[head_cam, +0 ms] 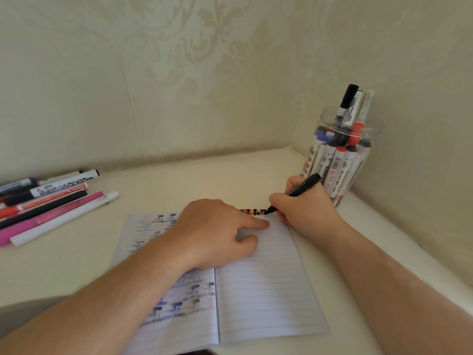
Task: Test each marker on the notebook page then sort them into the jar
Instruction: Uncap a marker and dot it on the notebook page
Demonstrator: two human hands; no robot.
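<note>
Left hand (215,231) lies palm down, forefinger stretched out; right hand (304,203) is curled in a writing pinch, both forearms bare

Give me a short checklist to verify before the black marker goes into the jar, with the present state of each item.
1. Marker held firmly: ok, the right hand grips it.
2. Tip on the page: ok, it touches the top edge of the notebook, at the end of a row of marks.
3. Notebook held still: ok, the left hand presses on it.
4. Mark visible: ok, black marks at the tip.
5. Cap at hand: cannot tell, none is visible.
6. Room in the jar: cannot tell, it looks crowded.
</note>
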